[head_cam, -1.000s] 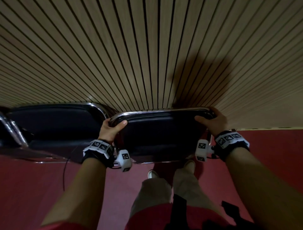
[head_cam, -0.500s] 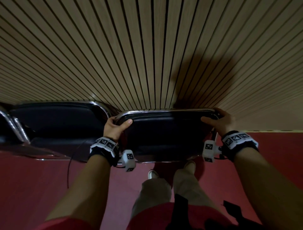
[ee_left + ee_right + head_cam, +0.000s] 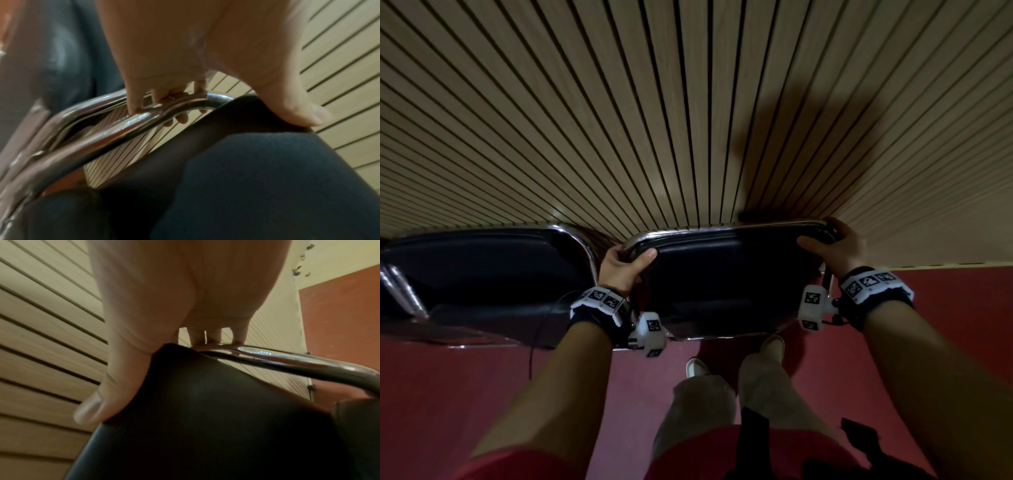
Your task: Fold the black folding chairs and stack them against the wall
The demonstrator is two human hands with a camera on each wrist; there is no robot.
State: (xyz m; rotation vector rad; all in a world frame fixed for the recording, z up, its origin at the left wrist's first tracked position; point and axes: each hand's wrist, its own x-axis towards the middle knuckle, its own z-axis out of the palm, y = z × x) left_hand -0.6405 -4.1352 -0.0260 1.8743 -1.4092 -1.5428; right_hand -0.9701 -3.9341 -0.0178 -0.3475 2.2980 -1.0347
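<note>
Two hands clamp the folded black chair [image 3: 726, 274] I watch from the head camera: my left hand [image 3: 621, 270] grips its top left corner, my right hand [image 3: 839, 248] its top right corner, thumbs lying on the black pad. The chair stands between them against the slatted wood wall [image 3: 654, 102], just beside another folded chair [image 3: 482, 267] on the left, over red floor [image 3: 448, 394].

From the left wrist, fingers [image 3: 135, 104] curl behind the chrome frame tube [image 3: 115, 131] while the thumb presses the pad's edge.

From the right wrist, fingers [image 3: 197, 337] hook over the chrome tube [image 3: 298, 363], thumb flat along the black backrest [image 3: 205, 418].
</note>
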